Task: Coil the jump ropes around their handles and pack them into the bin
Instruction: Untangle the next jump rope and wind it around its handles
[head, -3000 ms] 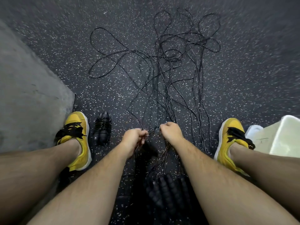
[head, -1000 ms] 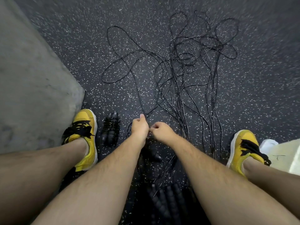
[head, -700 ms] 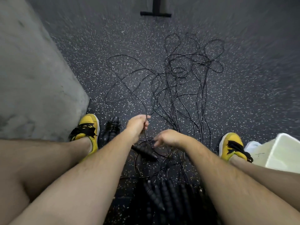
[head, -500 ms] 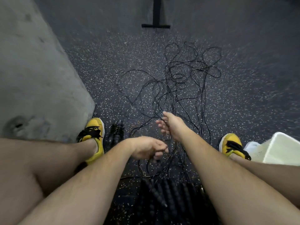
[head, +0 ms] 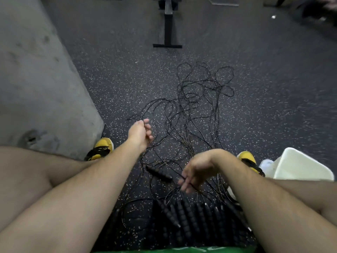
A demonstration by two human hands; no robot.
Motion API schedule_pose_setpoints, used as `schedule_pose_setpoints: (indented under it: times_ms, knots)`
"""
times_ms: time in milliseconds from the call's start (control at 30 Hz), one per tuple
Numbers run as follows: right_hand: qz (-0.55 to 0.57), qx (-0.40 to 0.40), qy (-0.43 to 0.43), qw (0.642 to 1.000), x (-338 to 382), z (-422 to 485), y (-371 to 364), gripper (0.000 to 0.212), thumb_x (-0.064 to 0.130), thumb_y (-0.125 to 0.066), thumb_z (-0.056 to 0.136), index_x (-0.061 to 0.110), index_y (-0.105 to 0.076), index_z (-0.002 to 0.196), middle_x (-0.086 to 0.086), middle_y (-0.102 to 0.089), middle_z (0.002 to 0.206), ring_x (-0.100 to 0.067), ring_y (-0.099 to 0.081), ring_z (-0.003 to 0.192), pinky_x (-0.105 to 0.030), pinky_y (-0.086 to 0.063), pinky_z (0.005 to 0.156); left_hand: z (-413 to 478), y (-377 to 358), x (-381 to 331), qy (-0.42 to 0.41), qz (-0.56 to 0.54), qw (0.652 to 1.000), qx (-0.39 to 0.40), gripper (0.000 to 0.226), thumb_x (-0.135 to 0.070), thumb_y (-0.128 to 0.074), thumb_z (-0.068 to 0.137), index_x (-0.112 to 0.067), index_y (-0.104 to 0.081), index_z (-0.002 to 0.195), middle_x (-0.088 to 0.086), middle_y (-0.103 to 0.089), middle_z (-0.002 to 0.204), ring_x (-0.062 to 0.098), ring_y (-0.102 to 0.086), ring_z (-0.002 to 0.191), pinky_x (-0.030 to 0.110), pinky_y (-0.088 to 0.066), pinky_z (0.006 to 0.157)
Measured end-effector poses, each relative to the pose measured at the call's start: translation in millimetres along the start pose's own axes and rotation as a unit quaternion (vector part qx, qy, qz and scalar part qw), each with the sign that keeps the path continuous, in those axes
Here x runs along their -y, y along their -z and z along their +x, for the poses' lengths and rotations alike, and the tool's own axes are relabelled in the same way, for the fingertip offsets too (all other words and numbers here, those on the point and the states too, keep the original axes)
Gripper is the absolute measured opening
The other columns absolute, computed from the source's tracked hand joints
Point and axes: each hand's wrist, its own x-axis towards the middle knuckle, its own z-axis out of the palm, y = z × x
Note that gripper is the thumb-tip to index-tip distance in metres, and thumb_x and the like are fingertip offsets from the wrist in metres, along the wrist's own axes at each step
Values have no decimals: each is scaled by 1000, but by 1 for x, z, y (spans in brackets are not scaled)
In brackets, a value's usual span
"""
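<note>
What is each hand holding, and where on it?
Both hold thin black rope cord partway along, not the loose handle on the floor: left hand pinches it, right hand curls round it. Same rope: cannot tell.

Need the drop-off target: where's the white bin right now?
Head view, right edge: the white bin sits just beyond the right yellow shoe, to the right of the right hand.

Light: dim and flat, darkest at the bottom centre.
Blur: floor smeared toward the right and top edges.
Distortion: wide-angle stretch at the borders.
</note>
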Motion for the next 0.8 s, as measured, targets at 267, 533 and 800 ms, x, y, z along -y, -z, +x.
schedule_pose_setpoints:
  times_ms: [267,533,800]
  knots:
    - [294,-299,308,854,88,-32,-1,40,34,-54,101,2,-57,124,-6,-76,100,-22,-70,95,-38,-56,88,-72,14,-29,34,392,818,420,22,-9,-45,105,-13,-64,97,1,-58,76,15,-50,68,29,-41,67]
    - [19,-498,369,784,160,-118,-19,27,29,-47,105,17,-71,98,5,-72,84,-11,-65,79,-33,-55,71,-116,-22,-87,-241,392,869,179,42,-19,-74,89,-16,-51,124,2,-59,101,16,-59,84,41,-50,85]
    - [-156,-516,460,706,194,-217,-50,26,30,-54,99,26,-77,87,11,-70,80,-11,-59,74,-36,-55,72,-127,-83,-161,-416,387,815,112,128,-54,-82,75,-35,15,157,0,-31,159,22,-61,115,37,-50,99]
